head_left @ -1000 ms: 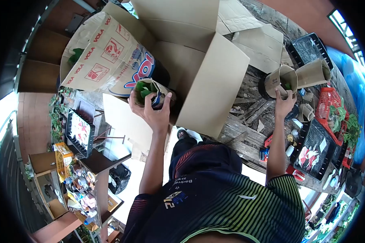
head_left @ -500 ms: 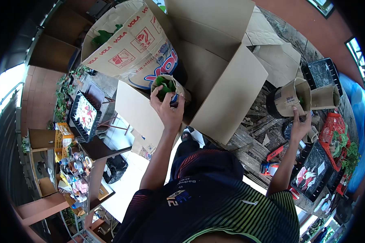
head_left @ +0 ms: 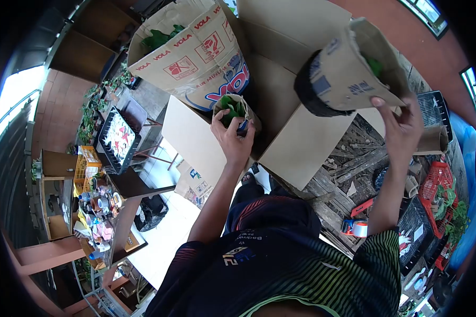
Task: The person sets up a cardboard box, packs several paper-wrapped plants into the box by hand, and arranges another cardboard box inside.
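Nearest, below both hands, is a dark shirt with green stripes [head_left: 280, 259]. The hands are well apart, each clamped on something. The left hand [head_left: 232, 138] grips the rim of a small brown cardboard cylinder [head_left: 251, 117] with green leaves inside. The right hand [head_left: 404, 124] pinches the rim of a larger brown cardboard sleeve [head_left: 341, 79] wrapped around a black round pot, tilted, with green leaves within, in the air to that hand's left. Between and beyond the hands is a large open brown cardboard box [head_left: 312, 145]. Below the right hand lies a weathered wooden tabletop [head_left: 344, 168]. Just beyond the left hand stands a wide cardboard wrap printed "VOLA" in red [head_left: 195, 61], leafy inside; whether it touches the small cylinder, I cannot tell. To the right hand's right is a red plastic basket [head_left: 432, 177]. Farther off, well left of the left hand, sits a black rectangular tray [head_left: 128, 161].
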Tool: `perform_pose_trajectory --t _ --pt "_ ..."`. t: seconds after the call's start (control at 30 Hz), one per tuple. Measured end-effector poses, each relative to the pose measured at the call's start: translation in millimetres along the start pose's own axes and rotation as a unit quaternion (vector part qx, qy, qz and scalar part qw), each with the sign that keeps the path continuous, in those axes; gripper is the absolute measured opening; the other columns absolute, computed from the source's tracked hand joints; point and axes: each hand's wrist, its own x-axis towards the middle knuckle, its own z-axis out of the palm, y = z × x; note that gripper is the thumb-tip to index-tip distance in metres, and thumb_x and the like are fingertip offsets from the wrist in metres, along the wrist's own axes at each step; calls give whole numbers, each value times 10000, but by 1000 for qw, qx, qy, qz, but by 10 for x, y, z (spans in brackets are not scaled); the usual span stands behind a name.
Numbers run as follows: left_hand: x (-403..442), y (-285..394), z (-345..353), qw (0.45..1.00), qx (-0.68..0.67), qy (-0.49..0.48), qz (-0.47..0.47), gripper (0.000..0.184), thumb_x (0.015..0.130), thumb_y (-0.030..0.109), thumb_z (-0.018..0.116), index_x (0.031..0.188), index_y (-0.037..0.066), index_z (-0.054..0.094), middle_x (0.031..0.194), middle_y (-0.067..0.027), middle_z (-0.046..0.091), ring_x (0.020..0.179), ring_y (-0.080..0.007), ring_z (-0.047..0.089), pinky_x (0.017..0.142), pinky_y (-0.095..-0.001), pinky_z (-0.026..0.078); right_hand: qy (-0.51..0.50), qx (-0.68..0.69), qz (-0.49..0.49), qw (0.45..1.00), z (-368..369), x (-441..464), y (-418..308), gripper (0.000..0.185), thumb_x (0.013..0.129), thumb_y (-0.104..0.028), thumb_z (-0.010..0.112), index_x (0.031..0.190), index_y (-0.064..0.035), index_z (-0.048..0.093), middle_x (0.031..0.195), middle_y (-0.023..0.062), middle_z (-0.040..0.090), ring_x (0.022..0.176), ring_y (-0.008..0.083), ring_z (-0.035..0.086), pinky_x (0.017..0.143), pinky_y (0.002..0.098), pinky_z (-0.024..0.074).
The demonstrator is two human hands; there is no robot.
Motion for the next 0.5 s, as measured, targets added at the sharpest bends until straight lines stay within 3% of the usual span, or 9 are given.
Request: perform_pose_trajectory --t 0.2,0.5 --pt "-3 -13 -68 1000 18 -5 15 219 731 124 754 831 8 597 1182 -201 447 1143 -376 448 972 -454 377 -96 -52 -25 994 951 70 -101 333 771 -198 782 876 17 551 887 86 600 753 158 598 648 297 499" --pt "-18 2 -47 1000 1 9 7 218 730 121 751 809 -3 590 1165 -202 459 1149 -375 442 968 -453 380 -118 -44 -31 992 1248 202 -116 361 766 -218 782 869 16 527 835 90 572 709 182 566 623 330 482"
